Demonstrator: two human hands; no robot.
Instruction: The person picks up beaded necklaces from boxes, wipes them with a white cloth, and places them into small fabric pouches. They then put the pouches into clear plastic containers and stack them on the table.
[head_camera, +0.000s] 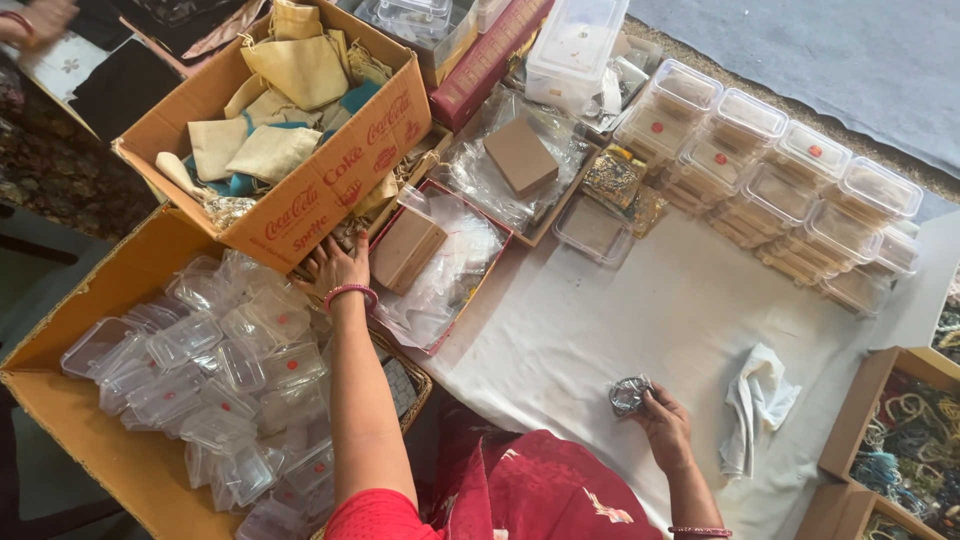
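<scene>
White cloth (640, 310) covers the work surface, crowded with boxes on every side. From the head camera, the right hand (665, 425) curls its fingers around a small round silvery metal piece (629, 395), pinning it against the cloth just ahead of the fingertips; it looks shiny, ornate and loosely wrapped in clear film, though its detail is too small to tell. A crumpled white rag (758, 400) lies just to the right of that hand. The left hand (335, 268), spread and holding nothing, presses at the foot of a printed cardboard box of beige fabric pouches (290, 130), above a large carton of clear plastic lidded cases (215, 385). With the gaze split, the piece could slip from the loose grip, or the reaching forearm could knock cases from the heaped carton.
</scene>
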